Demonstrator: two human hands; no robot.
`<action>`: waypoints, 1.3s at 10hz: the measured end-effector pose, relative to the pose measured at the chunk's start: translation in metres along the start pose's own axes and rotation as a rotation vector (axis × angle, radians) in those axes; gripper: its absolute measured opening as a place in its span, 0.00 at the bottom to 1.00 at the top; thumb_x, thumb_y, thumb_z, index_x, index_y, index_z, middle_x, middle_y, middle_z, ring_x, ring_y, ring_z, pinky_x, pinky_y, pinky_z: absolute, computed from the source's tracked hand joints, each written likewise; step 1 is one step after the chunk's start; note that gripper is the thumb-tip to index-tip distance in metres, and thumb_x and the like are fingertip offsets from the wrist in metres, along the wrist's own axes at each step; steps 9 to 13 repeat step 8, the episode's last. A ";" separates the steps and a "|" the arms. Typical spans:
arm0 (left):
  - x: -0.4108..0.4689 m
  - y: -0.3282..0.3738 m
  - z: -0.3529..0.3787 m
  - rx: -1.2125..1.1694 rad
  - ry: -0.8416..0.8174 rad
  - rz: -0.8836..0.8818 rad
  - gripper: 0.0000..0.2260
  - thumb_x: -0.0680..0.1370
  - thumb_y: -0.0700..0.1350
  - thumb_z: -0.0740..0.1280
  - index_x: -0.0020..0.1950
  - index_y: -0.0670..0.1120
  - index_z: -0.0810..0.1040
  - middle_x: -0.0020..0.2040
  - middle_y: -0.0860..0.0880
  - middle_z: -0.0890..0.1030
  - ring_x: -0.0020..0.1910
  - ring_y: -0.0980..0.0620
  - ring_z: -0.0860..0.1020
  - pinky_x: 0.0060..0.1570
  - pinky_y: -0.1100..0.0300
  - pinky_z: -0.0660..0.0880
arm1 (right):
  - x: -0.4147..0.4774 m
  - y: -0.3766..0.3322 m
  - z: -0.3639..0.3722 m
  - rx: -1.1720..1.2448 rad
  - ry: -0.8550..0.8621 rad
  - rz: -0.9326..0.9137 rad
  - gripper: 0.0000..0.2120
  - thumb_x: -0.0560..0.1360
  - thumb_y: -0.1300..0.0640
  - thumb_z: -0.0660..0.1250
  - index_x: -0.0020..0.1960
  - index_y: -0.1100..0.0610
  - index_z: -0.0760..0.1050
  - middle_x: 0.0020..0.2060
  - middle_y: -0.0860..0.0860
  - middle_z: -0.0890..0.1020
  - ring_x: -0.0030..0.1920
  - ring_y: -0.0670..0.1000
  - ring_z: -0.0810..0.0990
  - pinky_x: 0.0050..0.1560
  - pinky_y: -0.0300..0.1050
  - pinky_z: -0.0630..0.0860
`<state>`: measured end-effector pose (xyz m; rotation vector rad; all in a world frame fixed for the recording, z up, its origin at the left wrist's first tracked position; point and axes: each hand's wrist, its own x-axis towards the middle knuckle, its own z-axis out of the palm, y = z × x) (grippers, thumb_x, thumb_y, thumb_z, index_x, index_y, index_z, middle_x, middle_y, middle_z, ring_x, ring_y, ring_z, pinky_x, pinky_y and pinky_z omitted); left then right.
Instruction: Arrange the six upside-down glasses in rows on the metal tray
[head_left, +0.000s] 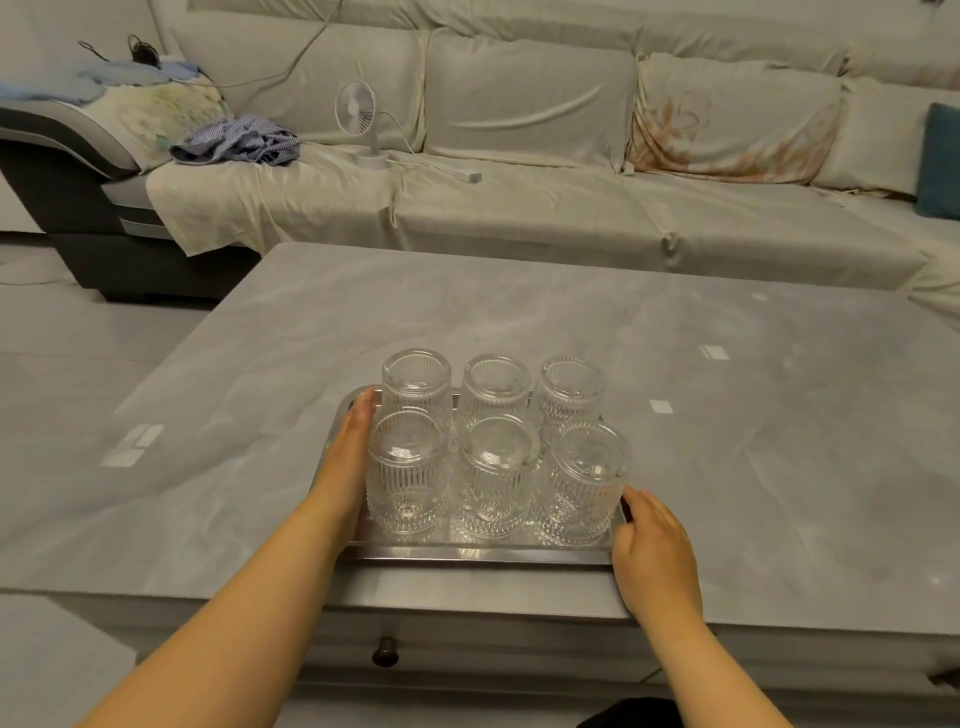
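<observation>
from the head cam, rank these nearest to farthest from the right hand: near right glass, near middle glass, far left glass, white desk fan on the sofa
Measured from the right hand at the metal tray's right edge:
1. Near right glass, just beside the fingertips.
2. Near middle glass, front row centre.
3. Far left glass, back row, opposite corner.
4. White desk fan, far back on the sofa.

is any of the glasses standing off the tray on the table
No, all six upside-down ribbed clear glasses stand in two rows of three on the rectangular metal tray.

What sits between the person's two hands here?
In the head view, the metal tray with six upside-down glasses in two rows of three lies between the left hand and right hand.
</observation>
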<state>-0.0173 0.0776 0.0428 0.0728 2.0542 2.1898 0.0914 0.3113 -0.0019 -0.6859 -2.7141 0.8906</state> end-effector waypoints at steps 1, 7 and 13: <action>-0.013 -0.002 -0.015 0.271 0.163 0.156 0.14 0.80 0.48 0.50 0.58 0.55 0.73 0.58 0.54 0.71 0.59 0.54 0.67 0.52 0.74 0.62 | -0.002 -0.002 -0.001 0.025 0.000 0.019 0.21 0.74 0.66 0.51 0.66 0.60 0.65 0.65 0.58 0.72 0.65 0.57 0.67 0.67 0.56 0.65; -0.059 -0.045 -0.086 1.274 0.156 -0.001 0.22 0.79 0.55 0.49 0.71 0.51 0.54 0.76 0.48 0.54 0.74 0.49 0.50 0.71 0.50 0.46 | -0.017 -0.014 -0.014 0.234 0.078 0.183 0.18 0.73 0.67 0.55 0.62 0.62 0.69 0.62 0.60 0.75 0.61 0.59 0.71 0.62 0.50 0.67; -0.056 -0.048 -0.089 1.304 0.129 -0.003 0.22 0.79 0.56 0.49 0.71 0.52 0.54 0.76 0.48 0.53 0.74 0.49 0.49 0.71 0.50 0.45 | -0.025 -0.023 -0.038 0.483 0.210 0.275 0.16 0.72 0.69 0.58 0.59 0.64 0.72 0.60 0.62 0.76 0.59 0.58 0.73 0.59 0.48 0.67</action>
